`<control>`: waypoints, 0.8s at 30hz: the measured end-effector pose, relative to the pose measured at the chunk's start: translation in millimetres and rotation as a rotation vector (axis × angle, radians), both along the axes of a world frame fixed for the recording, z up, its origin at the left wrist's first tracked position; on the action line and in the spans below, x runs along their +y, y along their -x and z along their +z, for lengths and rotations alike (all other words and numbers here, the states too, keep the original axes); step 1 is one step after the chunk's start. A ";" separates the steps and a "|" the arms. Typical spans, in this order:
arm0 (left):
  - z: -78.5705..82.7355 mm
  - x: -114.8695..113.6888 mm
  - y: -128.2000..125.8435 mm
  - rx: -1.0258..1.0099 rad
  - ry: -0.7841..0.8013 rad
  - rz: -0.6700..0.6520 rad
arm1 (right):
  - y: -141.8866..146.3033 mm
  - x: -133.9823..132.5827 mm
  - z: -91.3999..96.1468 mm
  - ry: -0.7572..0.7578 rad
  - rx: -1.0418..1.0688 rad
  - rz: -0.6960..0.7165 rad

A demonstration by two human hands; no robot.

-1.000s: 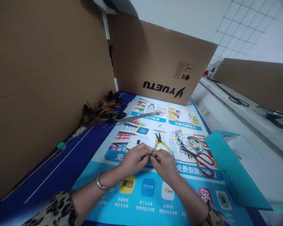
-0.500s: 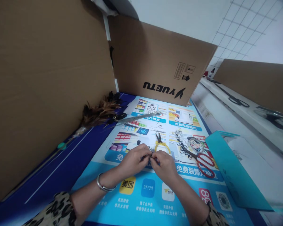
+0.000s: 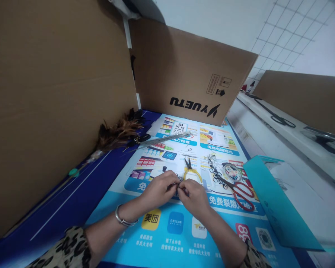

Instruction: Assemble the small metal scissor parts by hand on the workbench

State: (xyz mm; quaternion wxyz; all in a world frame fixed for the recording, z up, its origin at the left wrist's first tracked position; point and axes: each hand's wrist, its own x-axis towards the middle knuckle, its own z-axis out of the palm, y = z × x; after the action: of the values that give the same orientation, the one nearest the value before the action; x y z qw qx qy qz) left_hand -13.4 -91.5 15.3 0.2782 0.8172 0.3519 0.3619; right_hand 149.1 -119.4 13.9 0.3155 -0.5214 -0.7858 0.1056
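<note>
My left hand [image 3: 162, 189] and my right hand [image 3: 194, 194] meet over the middle of the printed poster [image 3: 181, 223]. Both are closed in a pinch, thumbs and forefingers nearly touching. Something small and dark sits between the fingertips, too tiny and too covered to name. Just beyond my right hand lie yellow-handled pliers [image 3: 192, 174], jaws pointing away. To the right are red-handled scissors [image 3: 242, 195], their blades lying among small dark rings [image 3: 216, 169]. Beside these rests a small round dish [image 3: 231, 171] with a patterned surface.
A bundle of thin wires [image 3: 169, 137] lies across the poster's far part. At left is a brown feather duster [image 3: 117, 132]. Cardboard panels [image 3: 195, 74] stand at the back and left. A teal open box [image 3: 279, 204] holding pale sheets stands at right.
Both hands stay in the same pinched position with barely any finger movement. The view shifts very slightly. The tools and rings lie where they were.
</note>
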 end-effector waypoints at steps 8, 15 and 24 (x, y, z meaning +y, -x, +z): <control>-1.6 2.5 -0.7 -0.047 0.010 0.022 | -1.7 1.1 0.3 0.010 0.072 0.006; -0.7 4.1 -0.4 -0.087 0.023 0.027 | -3.5 3.6 -0.2 -0.001 0.106 -0.046; -3.8 5.7 -0.5 -0.127 0.074 0.046 | -3.9 3.9 0.0 0.023 0.123 -0.032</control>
State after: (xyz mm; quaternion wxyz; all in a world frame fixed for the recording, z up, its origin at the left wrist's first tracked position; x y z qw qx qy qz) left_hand -12.9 -85.8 11.5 0.3216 0.7734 0.3654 0.4061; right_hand 153.1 -115.5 13.9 0.3588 -0.5300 -0.7552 0.1415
